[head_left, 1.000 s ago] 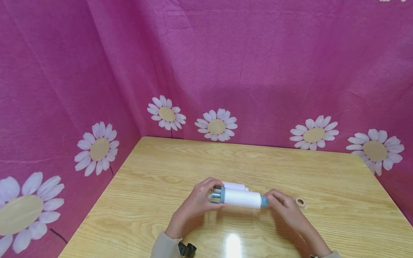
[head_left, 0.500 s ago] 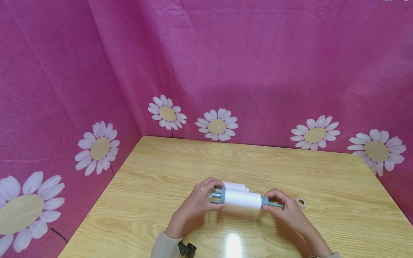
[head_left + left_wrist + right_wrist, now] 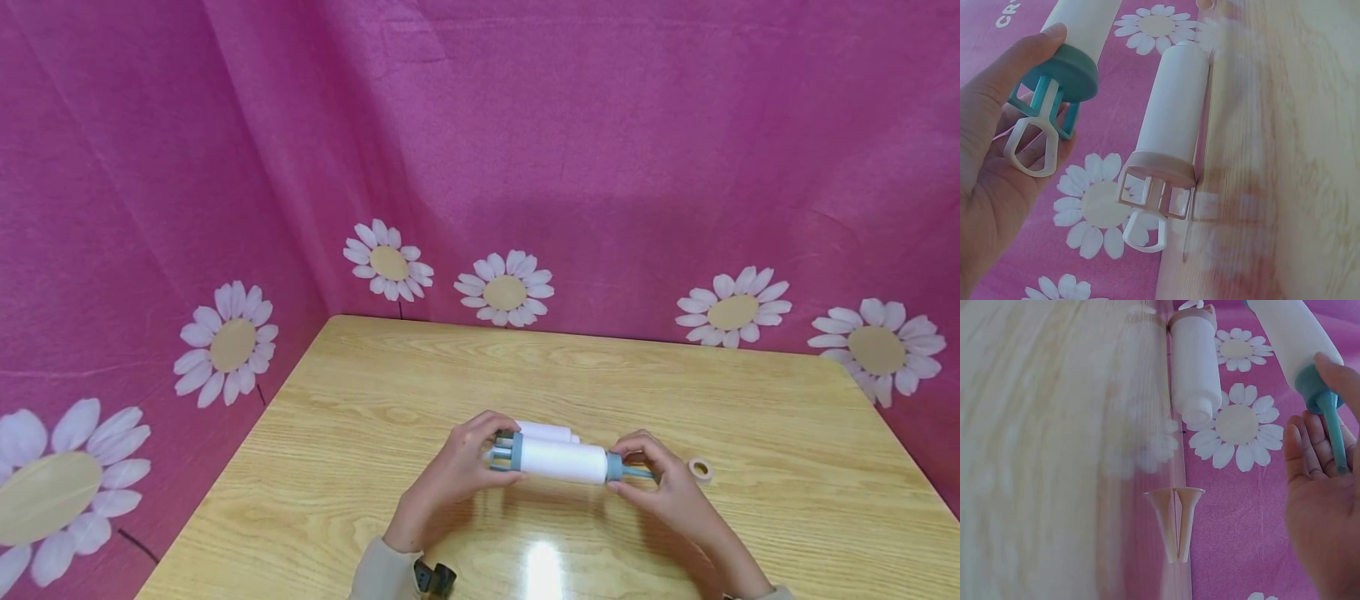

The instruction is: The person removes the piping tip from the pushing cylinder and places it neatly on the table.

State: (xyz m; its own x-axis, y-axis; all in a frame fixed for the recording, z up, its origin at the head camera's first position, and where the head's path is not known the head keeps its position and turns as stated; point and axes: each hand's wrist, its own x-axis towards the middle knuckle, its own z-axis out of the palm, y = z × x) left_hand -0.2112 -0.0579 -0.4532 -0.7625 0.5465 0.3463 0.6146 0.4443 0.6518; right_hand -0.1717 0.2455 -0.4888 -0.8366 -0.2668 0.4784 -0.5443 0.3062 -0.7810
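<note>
A white icing syringe with teal ends (image 3: 564,462) is held level above the table. My left hand (image 3: 467,460) grips its teal handle end; in the left wrist view the thumb presses by the teal collar (image 3: 1063,76), above a white ring pull (image 3: 1034,147). At the other end, my right hand (image 3: 660,479) holds the teal nozzle cap (image 3: 1311,387) between thumb and fingers. The slim teal spout (image 3: 1334,434) points into the palm. A second white syringe with a beige collar (image 3: 1172,106) lies on the table behind, partly hidden in the head view.
A small beige flared nozzle (image 3: 700,471) is on the wooden table (image 3: 420,375), right of my right hand. Pink cloth with daisies (image 3: 570,167) hangs along the table's back and left side. A dark wrist strap (image 3: 433,579) shows at my left sleeve.
My right fingers covered the spout a second ago; they have shifted round the cap, leaving the spout visible. The left hand and the syringe have hardly moved.
</note>
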